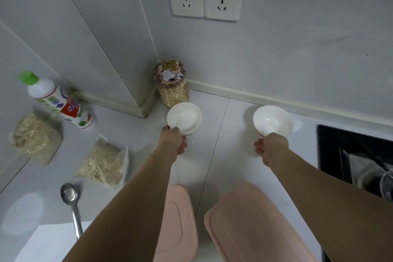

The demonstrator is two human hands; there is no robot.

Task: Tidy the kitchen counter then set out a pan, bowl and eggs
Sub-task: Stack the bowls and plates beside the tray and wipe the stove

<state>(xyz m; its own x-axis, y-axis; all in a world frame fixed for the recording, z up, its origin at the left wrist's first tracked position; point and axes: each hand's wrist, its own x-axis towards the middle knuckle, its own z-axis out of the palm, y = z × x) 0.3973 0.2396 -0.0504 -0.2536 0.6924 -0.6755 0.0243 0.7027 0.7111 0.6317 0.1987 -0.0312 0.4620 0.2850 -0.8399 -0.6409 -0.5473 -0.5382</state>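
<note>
- left hand (173,139): fingers curled, gripping near rim of stacked white ceramic bowls (184,118), just before the cartoon-lidded clear jar of oats (172,84).
- right hand (271,148): fingers curled, gripping single white ceramic bowl (273,121) near the black stove (331,151).

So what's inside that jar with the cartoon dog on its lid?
The jar in the corner has clear sides showing pale, flaky grains filling it, likely oats. The lid hides the very top, and the white bowl covers its base.
</note>
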